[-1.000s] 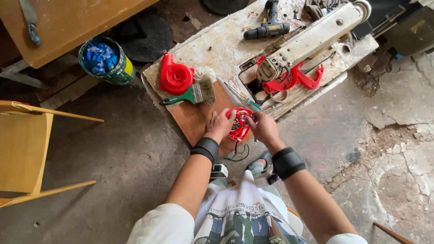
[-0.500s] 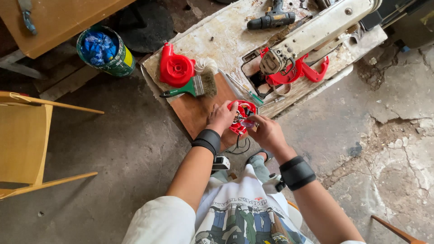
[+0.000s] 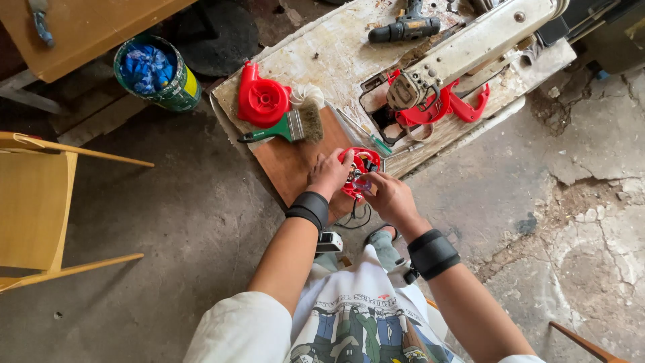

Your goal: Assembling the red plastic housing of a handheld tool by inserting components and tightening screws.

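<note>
Left hand (image 3: 329, 175) and right hand (image 3: 388, 196) both grasp the small red plastic housing (image 3: 359, 165), apparently with wiring, on the brown wooden board (image 3: 285, 161).

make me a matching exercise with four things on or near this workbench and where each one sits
Things:
1. paintbrush
2. cordless drill
3. green can
4. red housing part

Places:
A. on the floor left of the workbench, holding blue material
B. between the left hand and the right hand
C. at the far end of the workbench
D. beside the round red fan cover

Pairs: 1-D, 2-C, 3-A, 4-B
</note>
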